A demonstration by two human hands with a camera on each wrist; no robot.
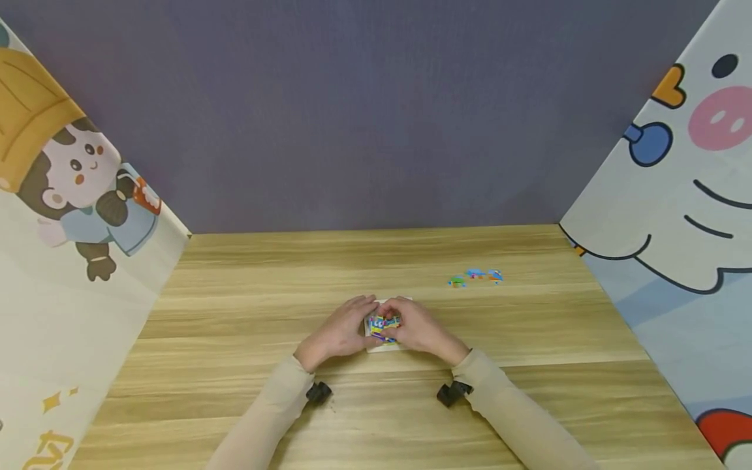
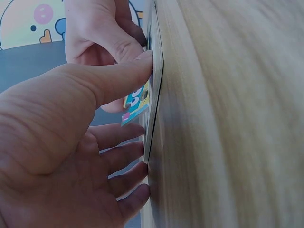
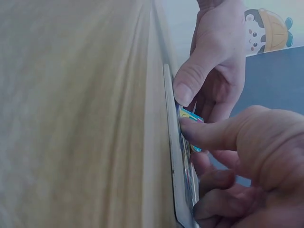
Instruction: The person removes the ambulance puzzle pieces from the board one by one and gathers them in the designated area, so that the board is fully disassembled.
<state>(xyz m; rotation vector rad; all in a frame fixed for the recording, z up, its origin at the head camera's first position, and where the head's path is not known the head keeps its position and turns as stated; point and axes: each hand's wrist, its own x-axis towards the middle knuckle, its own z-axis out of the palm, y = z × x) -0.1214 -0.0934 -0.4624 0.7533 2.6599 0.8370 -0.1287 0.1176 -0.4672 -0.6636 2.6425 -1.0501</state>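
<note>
A small puzzle board (image 1: 384,348) with a white rim lies flat on the table, its colourful picture partly hidden by both hands. My right hand (image 1: 420,328) pinches a puzzle piece (image 2: 136,102) between thumb and fingers. The piece, with blue, yellow and eye-like white shapes, stands tilted up from the board's surface in the left wrist view. My left hand (image 1: 339,333) lies along the board's left side. Its thumb presses on the board, and its other fingers stretch, fairly straight, to the board's edge.
Several loose puzzle pieces (image 1: 474,273) lie farther back to the right on the wooden table (image 1: 264,274). A dark grey panel (image 1: 376,130) closes the back. Cartoon-printed walls flank both sides. Each wrist carries a black camera (image 1: 319,393).
</note>
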